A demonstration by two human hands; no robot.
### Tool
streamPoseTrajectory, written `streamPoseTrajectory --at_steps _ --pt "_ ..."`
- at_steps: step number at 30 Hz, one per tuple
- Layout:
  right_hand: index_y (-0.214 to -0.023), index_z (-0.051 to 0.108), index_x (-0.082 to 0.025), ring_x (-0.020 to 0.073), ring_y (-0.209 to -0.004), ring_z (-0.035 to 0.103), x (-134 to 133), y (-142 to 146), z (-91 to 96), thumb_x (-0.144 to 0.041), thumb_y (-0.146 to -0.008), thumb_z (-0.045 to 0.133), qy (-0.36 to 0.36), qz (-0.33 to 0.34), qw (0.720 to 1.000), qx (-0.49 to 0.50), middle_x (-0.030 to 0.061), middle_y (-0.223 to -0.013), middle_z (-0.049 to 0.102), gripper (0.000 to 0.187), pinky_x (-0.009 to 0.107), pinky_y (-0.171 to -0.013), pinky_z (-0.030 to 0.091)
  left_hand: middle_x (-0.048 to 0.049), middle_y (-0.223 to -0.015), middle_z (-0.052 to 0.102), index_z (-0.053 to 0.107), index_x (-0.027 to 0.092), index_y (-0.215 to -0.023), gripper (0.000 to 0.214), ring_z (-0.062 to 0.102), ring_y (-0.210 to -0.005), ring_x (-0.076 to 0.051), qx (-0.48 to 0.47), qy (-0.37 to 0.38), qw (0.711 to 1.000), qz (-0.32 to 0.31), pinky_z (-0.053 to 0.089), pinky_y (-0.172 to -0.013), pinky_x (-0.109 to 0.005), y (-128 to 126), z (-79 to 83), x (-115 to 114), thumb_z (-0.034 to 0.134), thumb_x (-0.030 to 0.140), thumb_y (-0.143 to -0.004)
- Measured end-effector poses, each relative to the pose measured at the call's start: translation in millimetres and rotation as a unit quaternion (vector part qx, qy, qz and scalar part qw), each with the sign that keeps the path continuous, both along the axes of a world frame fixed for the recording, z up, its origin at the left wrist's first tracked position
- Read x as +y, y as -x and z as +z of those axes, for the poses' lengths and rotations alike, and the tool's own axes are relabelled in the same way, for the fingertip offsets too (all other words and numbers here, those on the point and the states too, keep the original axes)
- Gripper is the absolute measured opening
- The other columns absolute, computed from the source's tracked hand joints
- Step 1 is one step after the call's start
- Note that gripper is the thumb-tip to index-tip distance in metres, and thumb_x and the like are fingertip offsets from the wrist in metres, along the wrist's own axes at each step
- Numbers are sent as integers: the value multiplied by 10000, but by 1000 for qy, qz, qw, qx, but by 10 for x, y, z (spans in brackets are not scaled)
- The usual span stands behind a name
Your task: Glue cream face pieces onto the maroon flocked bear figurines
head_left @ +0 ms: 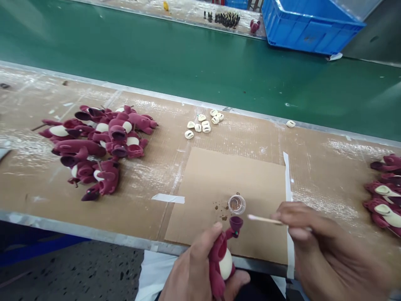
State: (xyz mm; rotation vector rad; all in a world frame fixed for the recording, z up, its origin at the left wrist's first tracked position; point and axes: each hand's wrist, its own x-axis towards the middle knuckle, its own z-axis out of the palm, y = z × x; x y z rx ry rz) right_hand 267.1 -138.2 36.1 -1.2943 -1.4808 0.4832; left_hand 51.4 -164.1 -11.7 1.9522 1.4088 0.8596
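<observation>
At the front edge of the table, my left hand [194, 267] is closed around a maroon toy figure [215, 255] with a cream belly. A dark purple cup-shaped piece [236, 223] sticks out at the figure's upper right. To the right, my right hand [322, 242] pinches a cotton swab [265, 219], its pale tip pointing left towards that piece without touching it. Just beyond lies a small clear cup [237, 204] with a little brownish liquid, and brown drops are spattered beside it on a cardboard sheet [250, 175].
A heap of maroon figures [103, 144] lies on the left, and more figures [387, 196] are at the right edge. Several cream oval pieces [206, 126] sit behind the cardboard. Beyond the table runs a green belt [156, 62], with a blue crate [310, 33] at the far side.
</observation>
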Motion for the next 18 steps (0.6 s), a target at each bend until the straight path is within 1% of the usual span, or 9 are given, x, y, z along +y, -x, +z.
streamPoseTrajectory --at_steps 1,2,4,6,8,11,13,15,18 --pt "-1048 722 -202 174 -879 695 45 -22 -31 -28 -961 649 5 -2 999 -37 33 -934 725 208 320 -767 579 -129 -1121 769 375 215 -1501 576 802 -849 -224 9 -24 1000 11 668 -754 -302 31 -44 21 540 527 -1047" --pt "-1049 720 -195 165 -894 684 93 -39 -68 -15 -950 658 7 9 997 -74 35 -943 717 215 303 -762 567 -135 -1109 750 370 194 -1504 577 797 -852 -222 13 -36 999 19 669 -772 -301 62 -81 44 584 461 -1040" --pt "-1038 712 -172 142 -874 659 185 -49 -152 -11 -959 648 -1 42 991 -123 37 -934 698 190 279 -747 543 -105 -1058 713 340 183 -1525 641 780 -789 -201 10 -50 998 26 667 -764 -293 121 -134 92 671 315 -992" --pt "-1026 700 -153 127 -852 640 243 -30 -234 -5 -971 631 -5 63 987 -148 38 -924 696 173 263 -743 532 -85 -1031 685 310 166 -1550 740 765 -749 -185 8 -75 997 24 663 -743 -281 155 -164 140 728 225 -942" --pt "-1023 692 -147 119 -847 634 254 1 -297 -4 -978 626 -2 64 985 -163 36 -919 704 163 252 -748 527 -72 -997 664 311 135 -1553 772 755 -720 -177 10 -107 994 22 658 -715 -265 154 -174 186 754 202 -925" --pt "-1028 686 -158 115 -858 646 209 29 -345 -37 -993 630 15 45 983 -175 27 -918 714 138 240 -769 524 -57 -963 645 346 112 -1526 716 736 -682 -163 9 -145 989 26 649 -671 -248 105 -169 237 744 197 -938" --pt "-1023 683 -170 114 -857 657 171 28 -356 -68 -1002 634 27 33 983 -177 21 -917 714 115 234 -764 526 -41 -942 638 355 108 -1516 700 721 -662 -153 0 -149 989 24 638 -651 -242 64 -169 248 740 175 -936" --pt "-1021 682 -179 115 -851 665 143 20 -361 -81 -1006 632 34 30 984 -174 19 -914 710 111 233 -755 530 -38 -944 642 346 108 -1524 737 721 -665 -152 -4 -148 989 20 628 -640 -243 32 -181 236 760 156 -916" --pt "-1025 682 -189 111 -844 672 116 15 -358 -85 -1002 635 45 29 986 -158 14 -914 711 117 223 -741 535 -72 -1013 667 323 122 -1554 807 759 -738 -180 2 -142 989 25 640 -671 -268 6 -206 203 788 158 -896"
